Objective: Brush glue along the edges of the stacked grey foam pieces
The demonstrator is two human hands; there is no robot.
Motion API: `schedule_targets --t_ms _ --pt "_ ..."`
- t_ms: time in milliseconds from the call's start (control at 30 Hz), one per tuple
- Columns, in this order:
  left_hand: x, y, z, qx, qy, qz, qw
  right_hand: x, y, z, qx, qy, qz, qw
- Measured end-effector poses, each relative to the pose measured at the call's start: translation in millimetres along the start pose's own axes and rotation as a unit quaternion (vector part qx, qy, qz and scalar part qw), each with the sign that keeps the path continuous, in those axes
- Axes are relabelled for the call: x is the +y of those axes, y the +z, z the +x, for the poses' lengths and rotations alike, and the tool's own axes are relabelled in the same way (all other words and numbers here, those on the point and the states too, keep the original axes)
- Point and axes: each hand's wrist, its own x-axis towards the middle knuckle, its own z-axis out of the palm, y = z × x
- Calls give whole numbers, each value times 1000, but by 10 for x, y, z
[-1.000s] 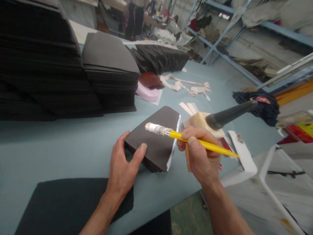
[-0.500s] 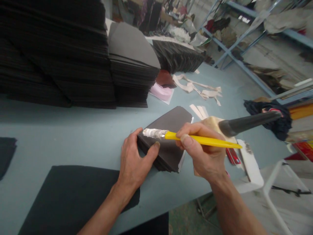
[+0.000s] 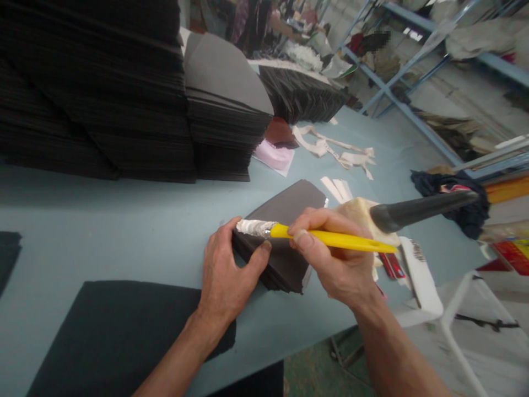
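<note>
A small stack of dark cut pieces [image 3: 289, 212] lies on the pale blue table [image 3: 124, 231]. My left hand [image 3: 227, 275] grips the near left corner of that stack, thumb on top, fingers round the edge. My right hand [image 3: 339, 264] is closed on a yellow-handled brush [image 3: 330, 239] whose whitish glue-caked tip rests at the stack's left corner, just above my left thumb. Behind my right hand a second tool with a dark tapered handle [image 3: 417, 209] and a cream-coloured head points to the right.
Tall stacks of black cut sheets [image 3: 95, 94] fill the back left. A large dark sheet [image 3: 111, 331] lies at the near edge. Pale strips [image 3: 334, 146], a pink piece [image 3: 275, 156] and a dark cloth [image 3: 454, 196] lie further back. Blue metal shelving [image 3: 397, 60] stands beyond the table.
The brush tip has slid left across the stack to its left corner. My left hand keeps its hold on the stack. The view has shifted slightly left.
</note>
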Motion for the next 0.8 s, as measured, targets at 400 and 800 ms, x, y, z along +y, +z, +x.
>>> schedule_targets --t_ms 400,800 --pt "-45 6 3 8 13 8 1000 -53 -37 -20 -7 -36 -30 999" --pt "-28 -3 3 6 7 10 1000 -84 -24 3 -15 -33 -37 999"
